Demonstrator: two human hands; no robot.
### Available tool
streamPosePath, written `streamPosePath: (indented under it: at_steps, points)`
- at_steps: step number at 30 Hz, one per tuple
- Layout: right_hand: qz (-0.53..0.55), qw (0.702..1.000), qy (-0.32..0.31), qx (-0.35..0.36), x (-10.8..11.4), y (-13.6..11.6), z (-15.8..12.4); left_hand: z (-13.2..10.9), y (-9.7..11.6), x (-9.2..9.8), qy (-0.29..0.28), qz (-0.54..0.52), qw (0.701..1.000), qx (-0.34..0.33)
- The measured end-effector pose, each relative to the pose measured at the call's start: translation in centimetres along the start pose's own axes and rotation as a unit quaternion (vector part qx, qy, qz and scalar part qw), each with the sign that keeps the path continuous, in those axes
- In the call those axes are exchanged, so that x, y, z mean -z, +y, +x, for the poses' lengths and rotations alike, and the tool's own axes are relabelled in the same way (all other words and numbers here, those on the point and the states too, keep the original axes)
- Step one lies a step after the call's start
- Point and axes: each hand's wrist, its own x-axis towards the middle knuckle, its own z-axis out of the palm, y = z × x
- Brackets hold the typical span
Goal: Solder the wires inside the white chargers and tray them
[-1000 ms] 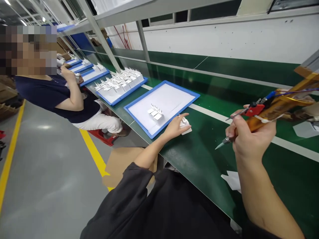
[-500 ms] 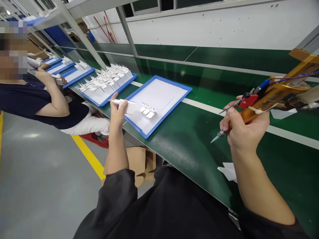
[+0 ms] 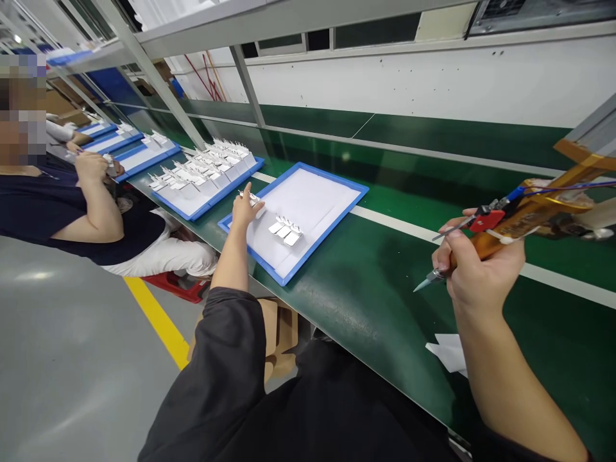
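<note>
White piece: one, grasped by left hand over blue-rimmed tray. Orange tool: one, pale-tipped, gripped in right hand above green bench.

The tool was amber, with a red switch and a pale bluish tip. The tray was white with a blue rim; the blocks were white. The bench was green with a white stripe. The left sleeve was black, the floor grey with a yellow line.
</note>
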Motion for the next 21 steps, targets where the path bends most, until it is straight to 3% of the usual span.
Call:
streamPosePath:
  at_steps: [4,6,9,11,13,16,18,21]
  points:
    - [-0.001,1.000,0.007,0.004,0.1,0.2,0.0,1.0,-0.4,-0.5,-0.009,-0.030,0.999,-0.009]
    - [-0.006,1.000,0.005,0.003,0.2,0.2,0.1,0.6,-0.5,-0.4,0.014,-0.061,0.998,-0.025]
    - [-0.010,1.000,0.007,0.002,0.2,0.2,0.1,-1.9,-0.1,0.2,0.087,-0.113,0.989,-0.046]
    - [-0.015,1.000,0.005,0.001,0.2,0.1,0.1,-4.8,0.7,0.3,0.102,-0.157,0.981,-0.056]
    - [-0.021,1.000,0.006,0.004,0.3,0.1,0.2,-8.3,1.9,0.0,0.036,-0.198,0.976,-0.081]
    - [-0.019,1.000,0.007,0.012,0.3,0.2,0.2,-12.6,4.1,-1.1,-0.057,-0.168,0.974,-0.137]
    - [-0.017,1.000,0.001,0.019,0.3,0.2,0.2,-13.9,5.2,-1.9,-0.052,-0.135,0.980,-0.138]
    - [-0.018,1.000,-0.002,0.024,0.4,0.3,0.1,-13.7,5.6,-2.5,-0.026,-0.119,0.985,-0.126]
